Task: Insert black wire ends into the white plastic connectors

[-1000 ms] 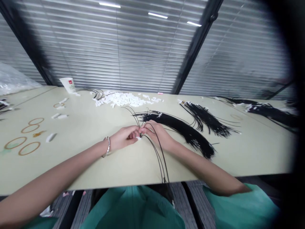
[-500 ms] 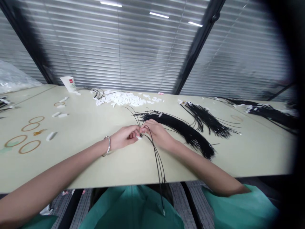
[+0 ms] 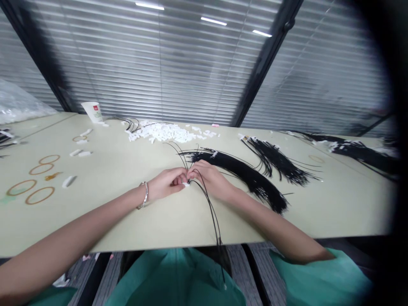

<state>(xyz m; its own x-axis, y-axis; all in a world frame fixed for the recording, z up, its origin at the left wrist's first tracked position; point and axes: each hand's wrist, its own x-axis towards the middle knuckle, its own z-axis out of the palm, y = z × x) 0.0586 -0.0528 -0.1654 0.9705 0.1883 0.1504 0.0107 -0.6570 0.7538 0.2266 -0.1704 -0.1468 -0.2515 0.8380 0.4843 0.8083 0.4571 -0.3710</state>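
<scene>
My left hand (image 3: 168, 182) is closed in a pinch on a small white connector housing (image 3: 185, 184). Right beside it, fingertips almost touching, my right hand (image 3: 205, 175) pinches thin black wires (image 3: 210, 208) at the connector. Several of these wires hang from the fingers over the table's front edge, and a few ends stick up behind the hands. How far the wire ends sit in the connector is hidden by my fingers. Just behind my right hand lies a thick bundle of black wires (image 3: 242, 170).
Many white connectors (image 3: 165, 132) are heaped at the back, near a paper cup (image 3: 92, 112). More black wire bundles (image 3: 277, 159) lie to the right. Rubber bands (image 3: 40, 195) and a loose connector (image 3: 69, 182) lie on the left of the table (image 3: 127, 229). Window blinds rise behind.
The hanging wires have swung slightly to the right at their lower ends. Both hands stay in nearly the same place, still pinching at the connector.
</scene>
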